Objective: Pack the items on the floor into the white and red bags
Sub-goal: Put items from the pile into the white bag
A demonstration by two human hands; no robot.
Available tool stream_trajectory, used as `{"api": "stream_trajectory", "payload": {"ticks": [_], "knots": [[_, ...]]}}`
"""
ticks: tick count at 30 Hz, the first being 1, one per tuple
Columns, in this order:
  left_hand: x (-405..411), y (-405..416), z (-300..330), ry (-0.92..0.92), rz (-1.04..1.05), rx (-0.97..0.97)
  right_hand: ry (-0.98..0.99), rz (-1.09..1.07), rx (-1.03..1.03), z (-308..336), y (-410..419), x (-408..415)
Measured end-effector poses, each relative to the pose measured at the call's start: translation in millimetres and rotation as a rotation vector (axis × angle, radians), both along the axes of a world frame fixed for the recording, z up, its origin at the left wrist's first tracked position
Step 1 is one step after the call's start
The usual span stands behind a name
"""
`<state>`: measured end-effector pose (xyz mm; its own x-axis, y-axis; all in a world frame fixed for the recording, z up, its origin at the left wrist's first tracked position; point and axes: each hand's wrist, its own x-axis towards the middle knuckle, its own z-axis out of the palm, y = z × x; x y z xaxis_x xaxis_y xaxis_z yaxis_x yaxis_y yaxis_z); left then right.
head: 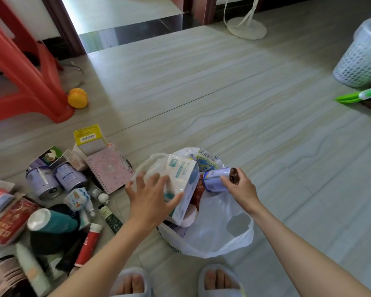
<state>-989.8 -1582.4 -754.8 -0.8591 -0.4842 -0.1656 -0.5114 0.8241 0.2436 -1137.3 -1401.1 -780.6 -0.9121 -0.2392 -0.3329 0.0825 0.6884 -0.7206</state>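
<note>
White bag (218,236) — pink notebook (110,169)

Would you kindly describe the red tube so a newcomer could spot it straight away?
Start at the white bag in front of the person's feet, then look to the pile of items on its left. At the pile's near edge lies the red tube with a white cap, beside a dark green tube; no other tube is red.

So the white bag (212,236) sits open on the floor (223,93) with a tissue pack (181,189) sticking out the top; left hand (152,196) is spread flat on that pack, right hand (240,187) grips a small purple can (215,180) over the bag's mouth. Off to the left there's a messy pile: two more purple cans (56,182), a pink notebook (109,168), a red tube (88,245).
</note>
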Motion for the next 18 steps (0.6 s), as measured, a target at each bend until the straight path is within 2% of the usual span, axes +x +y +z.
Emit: {"api": "stream_trajectory", "payload": {"ticks": [3,8,10,12,14,16,18], "knots": [[1.9,-6.5,-6.7,0.055,0.058,0.087,-0.057,-0.025,-0.027,-10.1,11.9,2.9],[-5.5,-14.6,2.0,0.104,0.297,0.643,-0.153,-0.089,-0.146,-19.9,18.0,4.7],[-8.0,-11.9,4.1,0.037,0.323,0.586,-0.19,-0.1,-0.191,-21.2,18.1,4.5],[-9.7,-11.1,3.4,-0.019,0.307,0.413,-0.231,-0.106,-0.237,-22.7,20.2,4.5],[-11.6,-11.5,1.7,0.018,0.284,0.314,-0.269,-0.078,-0.254,-22.2,23.4,4.9],[-14.2,-12.7,6.2,0.098,0.294,0.343,-0.308,-0.044,-0.235,-22.1,26.8,4.4],[-16.1,-15.2,16.4,0.193,0.32,0.461,-0.357,-0.068,-0.2,-18.7,28.1,3.8]]}}
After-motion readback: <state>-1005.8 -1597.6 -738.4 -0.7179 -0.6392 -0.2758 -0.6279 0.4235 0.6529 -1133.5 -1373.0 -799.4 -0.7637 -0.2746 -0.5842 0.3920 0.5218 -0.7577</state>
